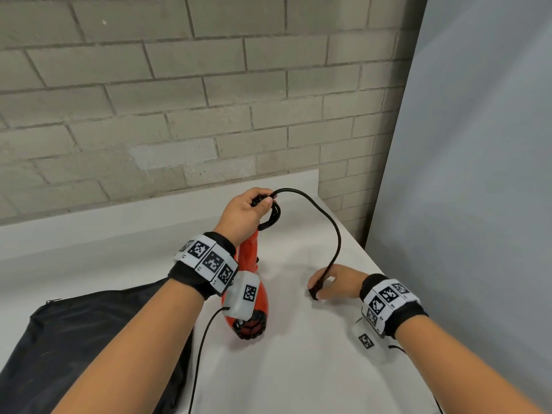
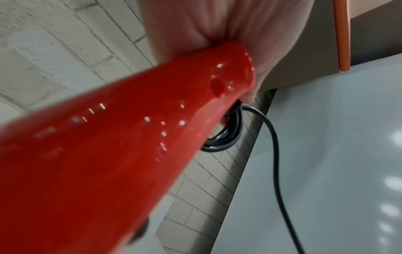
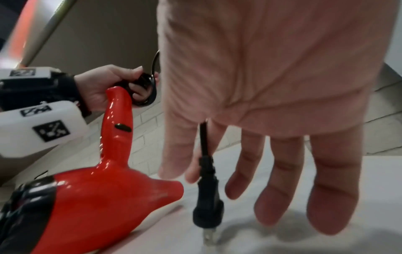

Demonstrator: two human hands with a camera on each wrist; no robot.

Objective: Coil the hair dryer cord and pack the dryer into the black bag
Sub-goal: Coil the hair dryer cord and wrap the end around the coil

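Coiling was the step in hand, and it looked near its end. The person's left hand was closed round the top of the handle of the glossy red plastic hair dryer, pinching several small loops of the thin black rubber cord against it. From those loops the last free length of cord arched up and over, then dropped to the right hand. There the thumb and forefinger nipped the cord just above its black moulded plug, while the other fingers hung loose and nearly straight; the plug's tip was at or close to the white table.

By that reckoning, the next move called for carrying the plug end up to the left hand, laying the final loop on the bundle without letting the earlier turns spring open.

The dryer hung nozzle-down with its body at the tabletop, its black rear grille turned toward the wearer. The flat black fabric bag lay on the table just to its left, not yet used.
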